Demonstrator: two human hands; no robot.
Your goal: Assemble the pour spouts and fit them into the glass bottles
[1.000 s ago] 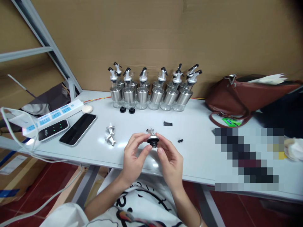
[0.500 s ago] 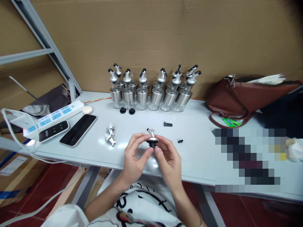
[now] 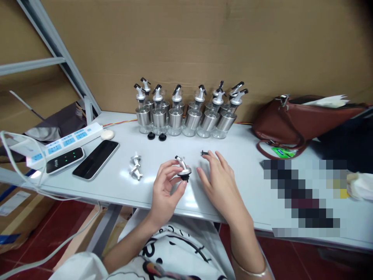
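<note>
My left hand pinches a silver pour spout with a black stopper just above the white table. My right hand is off the spout, fingers stretched out and apart over the table, their tips close to a small black lever part. Two loose silver spouts lie to the left of my left hand. Two black stoppers sit in front of a row of several steel-and-glass oil bottles at the back.
A power strip, a dark device with green lights and a phone lie at the left. A brown handbag sits at the right, with a blurred patch below it. Cardboard forms the back wall.
My right hand has let go of the spout and moved right and forward toward the black lever part. My left hand keeps the spout, now tilted and slightly further left.
</note>
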